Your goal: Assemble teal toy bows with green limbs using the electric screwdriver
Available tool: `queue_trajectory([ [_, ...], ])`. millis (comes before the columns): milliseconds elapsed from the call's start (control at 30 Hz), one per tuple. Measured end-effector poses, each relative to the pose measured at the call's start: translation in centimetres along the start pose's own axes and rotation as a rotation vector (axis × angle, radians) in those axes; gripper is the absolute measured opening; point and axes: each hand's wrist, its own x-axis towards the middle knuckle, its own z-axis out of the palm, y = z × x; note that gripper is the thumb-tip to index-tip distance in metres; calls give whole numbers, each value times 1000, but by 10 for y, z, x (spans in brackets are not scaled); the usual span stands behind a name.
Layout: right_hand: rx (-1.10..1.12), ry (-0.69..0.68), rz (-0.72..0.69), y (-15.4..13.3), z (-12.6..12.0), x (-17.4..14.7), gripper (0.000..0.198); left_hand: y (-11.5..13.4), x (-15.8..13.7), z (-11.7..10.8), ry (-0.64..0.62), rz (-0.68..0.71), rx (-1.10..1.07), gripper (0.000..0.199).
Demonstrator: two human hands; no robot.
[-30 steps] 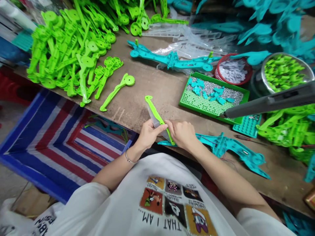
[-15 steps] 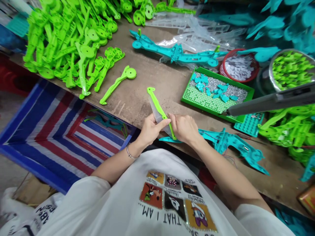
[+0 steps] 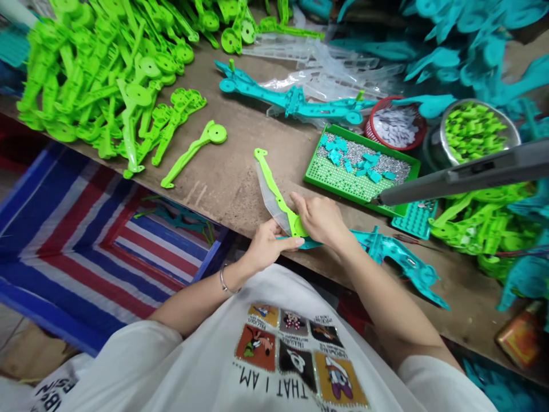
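A long lime-green plastic part with a translucent plastic blade along its left side is held between my hands over the table's near edge. My left hand is closed on its lower end, thumb pointing right. My right hand grips the same part from the right, fingers curled around its lower section. Just behind and under my hands lies a turquoise plastic frame. On the table to the left rests a single lime-green arm piece with a round end.
Lime-green parts are heaped at the left. A green tray holds screws and small turquoise pieces, with a grey electric screwdriver above it. Behind stand a red basket and a metal bowl. A striped fabric-lined bin is below left.
The green part has been turned so more of its broad side and the translucent blade show. My left hand has slid lower toward its near end. The whole view has shifted slightly.
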Motion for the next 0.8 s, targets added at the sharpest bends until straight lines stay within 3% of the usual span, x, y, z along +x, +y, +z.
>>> queue_trajectory([
  [133,-58,11,76,0,3,5,70,-3,5,1,10,38,67,51],
  [333,-86,30,-14,8,6,10,53,2,-1,-16,-37,132,354,44],
  [433,17,161,31,14,11,7,60,3,-10,-23,19,167,445,53],
  [500,156,341,9,20,18,0,61,1,-14,-23,65,193,465,59],
  [567,284,618,-29,31,25,-12,56,-1,-15,-22,90,213,463,62],
  [700,333,1482,104,51,21,-45,50,-1,-13,-20,41,305,550,75],
  [733,340,1615,158,54,15,-51,51,0,-12,-19,29,330,596,78],
  [767,369,1659,201,57,8,-56,54,1,-11,-18,22,351,642,79],
  [800,425,1612,226,58,1,-59,57,2,-11,-17,19,367,682,78],
])
